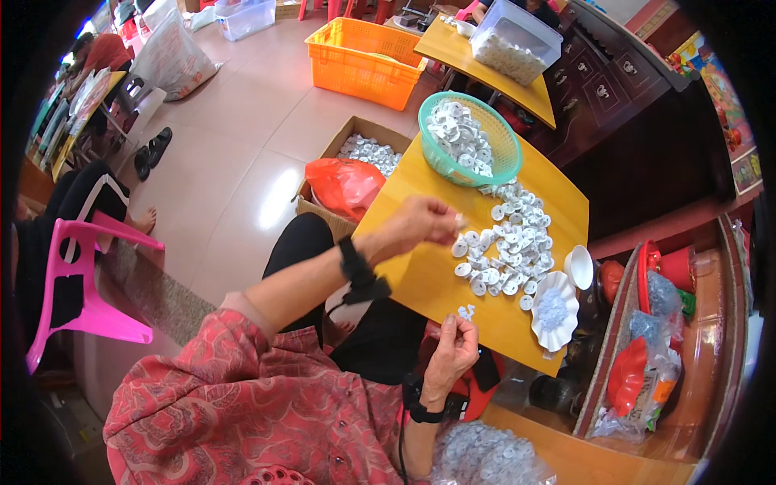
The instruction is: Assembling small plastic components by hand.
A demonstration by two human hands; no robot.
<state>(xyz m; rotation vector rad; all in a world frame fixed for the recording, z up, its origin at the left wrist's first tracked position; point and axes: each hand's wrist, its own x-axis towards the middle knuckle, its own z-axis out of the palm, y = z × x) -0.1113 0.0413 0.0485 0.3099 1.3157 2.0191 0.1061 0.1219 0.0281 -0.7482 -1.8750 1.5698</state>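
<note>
The left hand (416,226) is pinched shut on one small white cap (459,220), held up over the yellow table (420,279). Just past it lies the heap of white caps (509,242) — near, easy to reach. The right hand (454,349) hangs low by the table edge, fingers curled on something tiny; I cannot tell what. Best to hold each cap lightly — take just one, and keep both hands close over the table.

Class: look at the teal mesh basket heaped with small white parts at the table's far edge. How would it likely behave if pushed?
The teal basket overhangs the yellow table, so a push could tip it. It looks like thin plastic mesh, probably light and flexible. Its heaped white parts would likely spill.
</note>
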